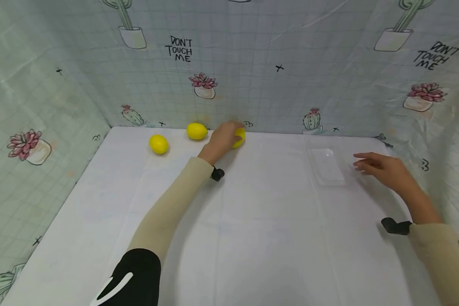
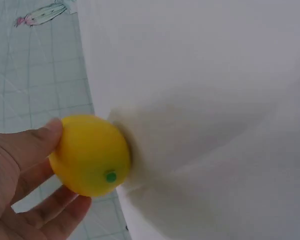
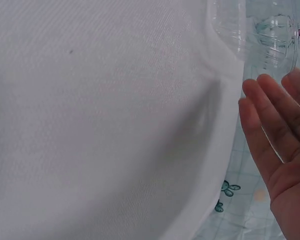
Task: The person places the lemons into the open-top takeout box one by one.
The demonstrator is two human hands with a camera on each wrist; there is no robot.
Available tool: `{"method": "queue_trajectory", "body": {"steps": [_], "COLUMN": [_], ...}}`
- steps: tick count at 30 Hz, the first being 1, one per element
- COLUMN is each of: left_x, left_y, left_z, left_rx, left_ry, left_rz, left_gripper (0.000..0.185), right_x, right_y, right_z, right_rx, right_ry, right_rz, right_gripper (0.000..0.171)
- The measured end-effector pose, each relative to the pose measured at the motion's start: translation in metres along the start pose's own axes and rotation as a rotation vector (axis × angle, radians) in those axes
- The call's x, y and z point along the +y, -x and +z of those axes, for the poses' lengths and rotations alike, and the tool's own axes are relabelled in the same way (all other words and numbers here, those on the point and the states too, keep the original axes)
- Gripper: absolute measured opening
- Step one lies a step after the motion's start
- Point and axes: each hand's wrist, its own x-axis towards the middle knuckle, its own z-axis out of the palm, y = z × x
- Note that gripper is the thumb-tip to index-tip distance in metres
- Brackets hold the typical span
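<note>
At the counter's (image 1: 252, 238) far edge, just left of its middle, I see my left hand (image 1: 223, 138) wrapped round a yellow lemon (image 1: 240, 137); the left wrist view shows thumb and fingers (image 2: 37, 142) curled about that lemon (image 2: 90, 155), a small green dot on its end. Two more lemons lie further left along the same far edge: one (image 1: 196, 131) just beside the hand, the other (image 1: 158, 144) nearer the far left corner, both apart from each other. Toward the far right corner sits a clear plastic tray (image 1: 326, 165). My right hand (image 1: 382, 170) hovers just right of it, fingers straight and loosely spread, holding nothing; in the right wrist view the fingertips (image 3: 262, 107) lie close beside the tray's rim (image 3: 270, 47).
</note>
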Motion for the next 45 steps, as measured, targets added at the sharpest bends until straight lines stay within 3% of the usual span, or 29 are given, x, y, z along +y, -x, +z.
{"method": "queue_trajectory", "body": {"steps": [5, 12, 18, 22, 28, 35, 40, 45], "left_x": [0.004, 0.009, 0.011, 0.009, -0.004, -0.013, -0.010, 0.005], "left_y": [-0.013, -0.022, -0.022, -0.020, -0.014, -0.009, -0.004, 0.003], "left_z": [-0.008, -0.014, -0.014, -0.012, -0.006, 0.003, 0.008, 0.011], "left_rx": [-0.088, -0.243, -0.309, -0.328, -0.309, -0.185, -0.076, -0.036], "left_ry": [0.051, 0.031, -0.008, -0.053, 0.002, 0.050, 0.120, 0.197], "left_rz": [-0.068, -0.042, -0.009, 0.042, 0.059, 0.124, 0.151, 0.174], "left_gripper": [0.051, 0.045, 0.059, 0.055, 0.049, 0.055, 0.058, 0.063], "right_x": [0.002, 0.000, -0.006, -0.009, -0.010, -0.010, -0.013, -0.015], "right_y": [-0.001, 0.000, -0.005, -0.008, -0.013, -0.015, -0.017, -0.017], "right_z": [0.000, 0.004, 0.009, 0.012, 0.018, 0.019, 0.018, 0.018], "right_rx": [-0.032, -0.062, -0.072, -0.081, -0.093, -0.117, -0.118, -0.128], "right_ry": [-0.192, -0.329, -0.367, -0.363, -0.437, -0.474, -0.463, -0.496], "right_rz": [0.041, 0.036, 0.079, 0.121, 0.118, 0.085, 0.097, 0.100], "right_gripper": [0.045, 0.049, 0.049, 0.052, 0.056, 0.059, 0.059, 0.059]}}
